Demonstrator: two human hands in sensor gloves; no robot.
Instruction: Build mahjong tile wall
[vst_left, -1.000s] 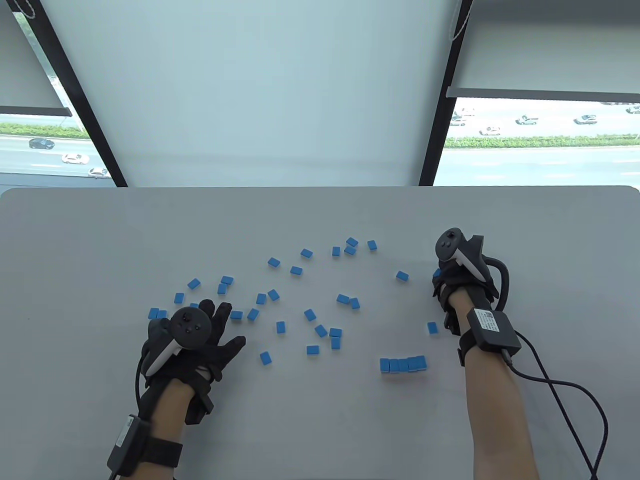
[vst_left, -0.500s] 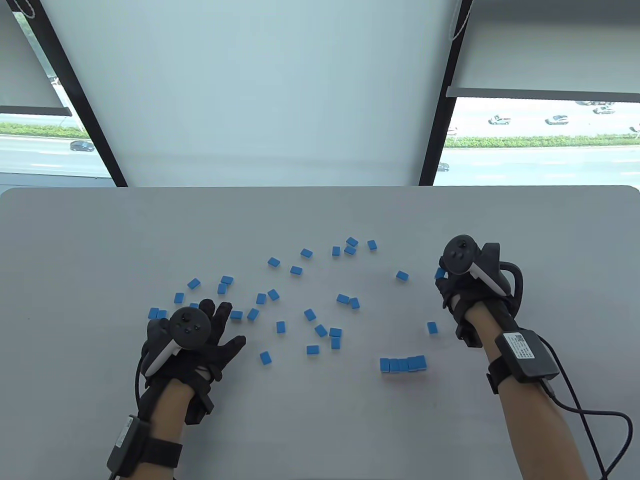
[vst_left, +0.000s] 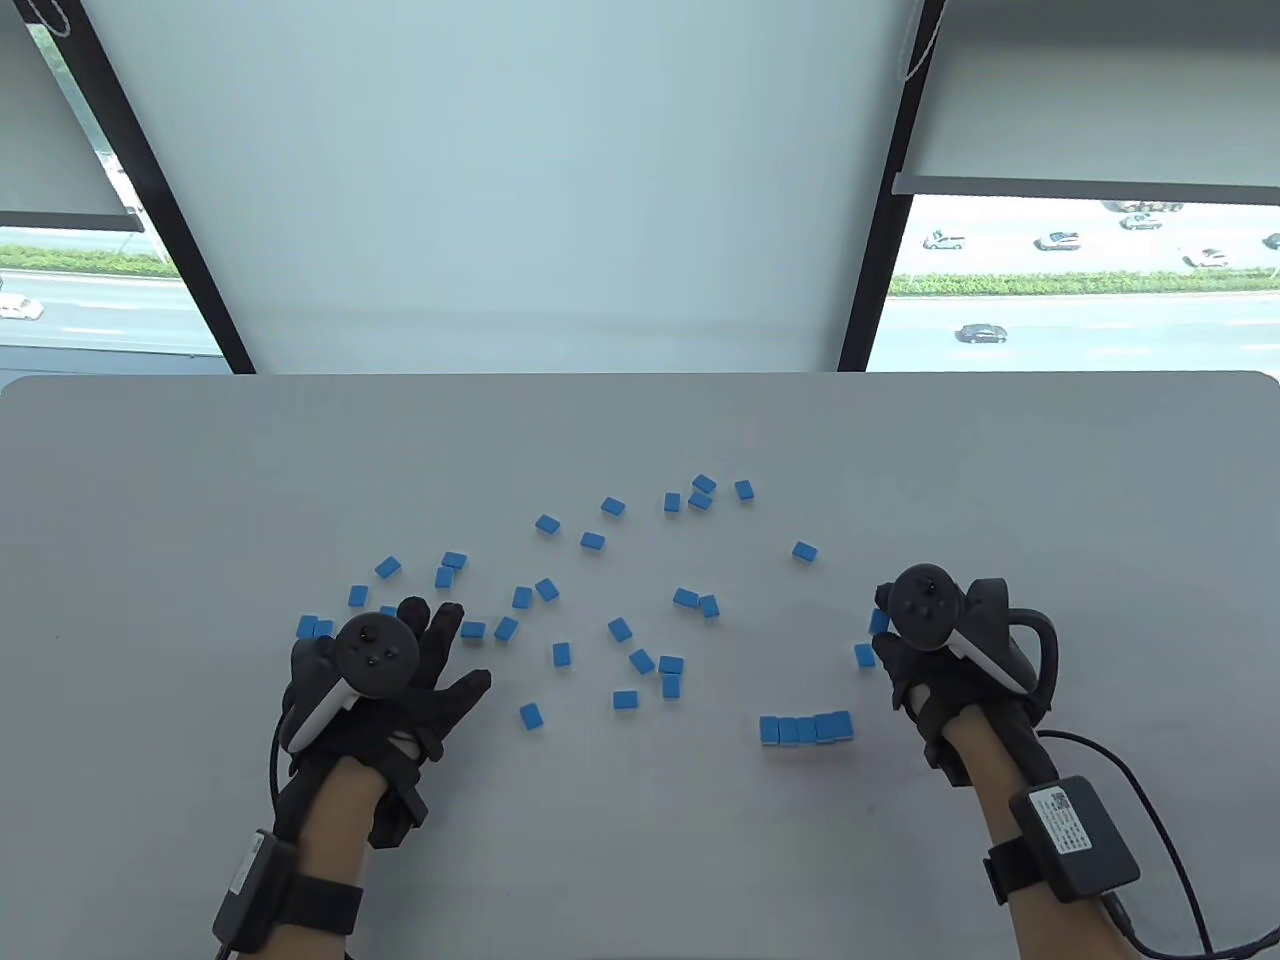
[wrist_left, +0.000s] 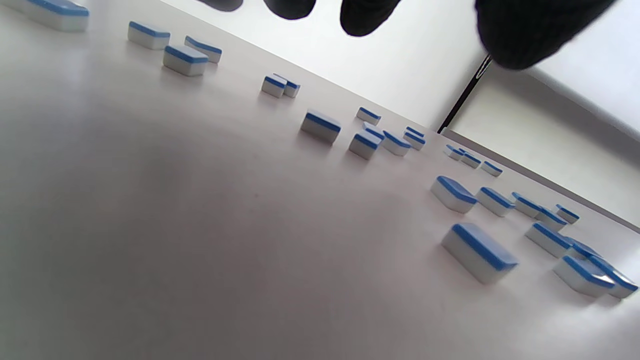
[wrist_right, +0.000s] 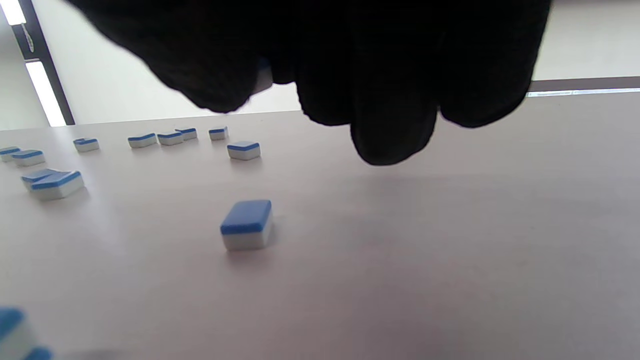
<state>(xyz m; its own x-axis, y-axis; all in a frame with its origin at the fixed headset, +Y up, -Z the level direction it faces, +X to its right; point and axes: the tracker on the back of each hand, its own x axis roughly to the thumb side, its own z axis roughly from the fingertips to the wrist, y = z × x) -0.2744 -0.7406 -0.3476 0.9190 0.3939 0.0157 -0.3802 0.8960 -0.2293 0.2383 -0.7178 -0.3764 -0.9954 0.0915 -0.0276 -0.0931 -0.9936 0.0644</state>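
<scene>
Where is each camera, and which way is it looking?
Table view: above, looking down at the table, both hands and forearms showing.
Left wrist view: low on the left hand, across scattered tiles; fingertips on top.
Right wrist view: low under the right hand; fingers above.
Shared: the loose tile beside the right hand.

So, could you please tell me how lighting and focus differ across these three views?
Table view: sharp, evenly lit, bright windows behind. Left wrist view: tilted, the table sheened, far tiles soft. Right wrist view: the right hand a featureless black silhouette, the nearest tile sharp.
</scene>
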